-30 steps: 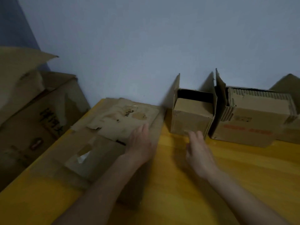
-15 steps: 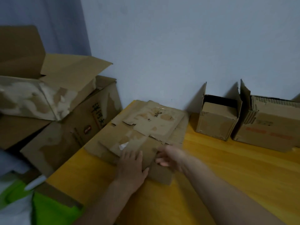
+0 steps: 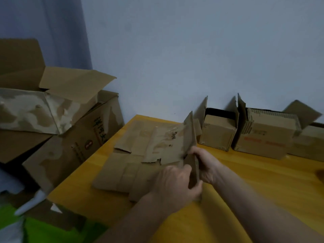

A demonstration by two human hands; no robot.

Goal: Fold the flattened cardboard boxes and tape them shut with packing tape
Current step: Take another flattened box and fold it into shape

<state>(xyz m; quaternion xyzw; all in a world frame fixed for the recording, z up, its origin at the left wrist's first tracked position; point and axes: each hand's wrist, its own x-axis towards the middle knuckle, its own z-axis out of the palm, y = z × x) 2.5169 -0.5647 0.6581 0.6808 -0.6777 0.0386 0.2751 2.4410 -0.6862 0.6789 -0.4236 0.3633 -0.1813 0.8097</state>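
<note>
Cardboard sheet (image 3: 190,137) stands on edge, long axis toward wall, pinched between left hand (image 3: 175,185) and right hand (image 3: 205,165) fingers, beside flat stack (image 3: 133,163).

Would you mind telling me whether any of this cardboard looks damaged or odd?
Yes: the flattened cardboard on the yellow table has ragged, torn flap edges, and the large box at left shows pale patches where its surface looks peeled.
</note>
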